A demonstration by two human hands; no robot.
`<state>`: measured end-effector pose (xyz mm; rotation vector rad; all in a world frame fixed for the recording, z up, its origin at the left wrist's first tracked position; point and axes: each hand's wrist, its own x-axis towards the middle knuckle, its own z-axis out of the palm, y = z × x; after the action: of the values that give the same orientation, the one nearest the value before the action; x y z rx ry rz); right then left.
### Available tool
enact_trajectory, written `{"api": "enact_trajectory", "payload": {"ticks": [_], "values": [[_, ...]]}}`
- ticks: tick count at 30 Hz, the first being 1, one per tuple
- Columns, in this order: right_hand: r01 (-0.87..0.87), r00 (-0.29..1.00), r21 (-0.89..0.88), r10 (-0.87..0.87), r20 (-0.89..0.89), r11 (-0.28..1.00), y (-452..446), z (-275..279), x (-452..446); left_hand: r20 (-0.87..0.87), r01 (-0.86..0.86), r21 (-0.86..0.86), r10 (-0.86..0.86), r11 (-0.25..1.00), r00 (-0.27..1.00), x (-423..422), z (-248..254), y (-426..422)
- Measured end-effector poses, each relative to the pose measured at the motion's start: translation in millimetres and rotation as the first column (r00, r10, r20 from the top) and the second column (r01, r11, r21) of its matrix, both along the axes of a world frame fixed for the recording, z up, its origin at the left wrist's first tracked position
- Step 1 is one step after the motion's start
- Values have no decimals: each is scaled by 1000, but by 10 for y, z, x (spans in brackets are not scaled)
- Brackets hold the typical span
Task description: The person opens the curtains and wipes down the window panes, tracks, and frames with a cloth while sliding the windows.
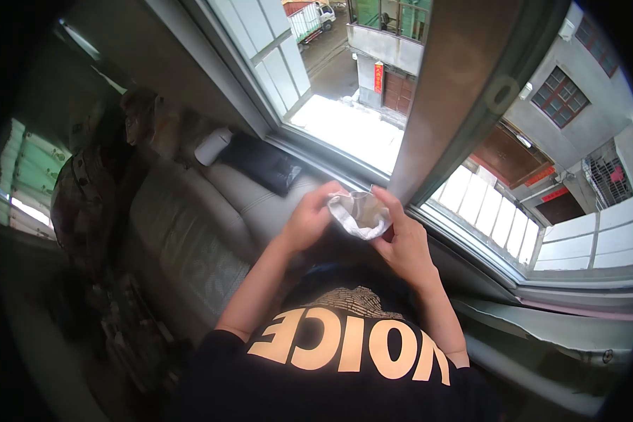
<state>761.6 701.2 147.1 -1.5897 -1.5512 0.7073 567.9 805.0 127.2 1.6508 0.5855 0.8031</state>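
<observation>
With left hand (309,219) and right hand (409,246) part-curled, we're pinching opposite sides of a crumpled white, soft-looking, open-mouthed pouch (359,228), near side of the grey metal window frame (332,162); uneven pulling could tear it.

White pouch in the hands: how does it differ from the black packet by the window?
The white pouch gapes in a rounded mouth; the black packet looks flat and oblong. The pouch is held in the left hand and right hand; the packet lies on the grey sofa.
</observation>
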Motion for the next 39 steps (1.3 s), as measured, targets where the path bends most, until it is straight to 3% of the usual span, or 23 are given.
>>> {"api": "enact_trajectory", "payload": {"ticks": [1,2,6,9,11,13,15,16,17,18,21,22,25,27,29,31,34,36,37,39], "values": [[-106,992,9,105,71,994,52,-28,11,-48,48,37,-47,998,998,-38,81,17],[-122,991,-49,124,40,991,109,-32,27,-108,-12,86,21,996,994,-60,202,21],[-57,991,-98,68,114,994,313,69,-33,-41,-261,164,271,951,962,-213,155,258],[46,996,89,-53,77,995,357,228,-210,60,-374,299,374,878,926,-207,160,347],[350,930,414,-363,-49,841,345,372,-429,142,-401,300,375,865,916,-167,322,362],[352,935,578,-302,-186,736,244,235,-520,132,-360,341,335,868,933,-152,510,405],[162,987,318,-161,-30,934,170,209,-568,71,-273,604,291,748,954,-51,635,395],[91,984,73,-78,-163,993,213,112,-600,88,-275,600,279,751,956,-45,739,337],[82,928,18,-70,-365,996,277,-1,-722,-110,-83,653,202,753,973,-47,849,267],[147,838,79,-82,-539,986,279,-317,-768,-303,123,675,121,727,945,3,902,213],[302,800,171,-152,-580,938,406,-481,-1027,-317,243,847,82,472,945,108,790,-42],[332,801,179,-177,-572,926,480,-455,-1089,-308,265,853,25,450,951,90,842,-107],[455,812,228,-296,-503,861,638,-257,-1056,-235,288,844,-170,453,957,-92,1102,-190],[554,806,290,-415,-422,781,692,-82,-921,33,152,854,-344,497,938,-209,1157,-122],[623,782,374,-544,-303,687,784,82,-796,95,137,845,-397,517,913,-349,1126,2],[650,728,454,-670,-145,609,939,239,-704,233,22,776,-319,630,919,-444,1002,114],[616,580,558,-800,156,556,1233,456,-607,270,24,680,-280,733,921,-459,848,197],[535,385,663,-850,360,523,1414,555,-543,264,42,672,-292,739,919,-489,738,236],[424,238,763,-873,425,487,1483,616,-493,230,73,658,-292,749,928,-542,662,254],[413,182,784,-885,428,464,1503,620,-495,186,112,606,-278,787,942,-688,512,314]]}}
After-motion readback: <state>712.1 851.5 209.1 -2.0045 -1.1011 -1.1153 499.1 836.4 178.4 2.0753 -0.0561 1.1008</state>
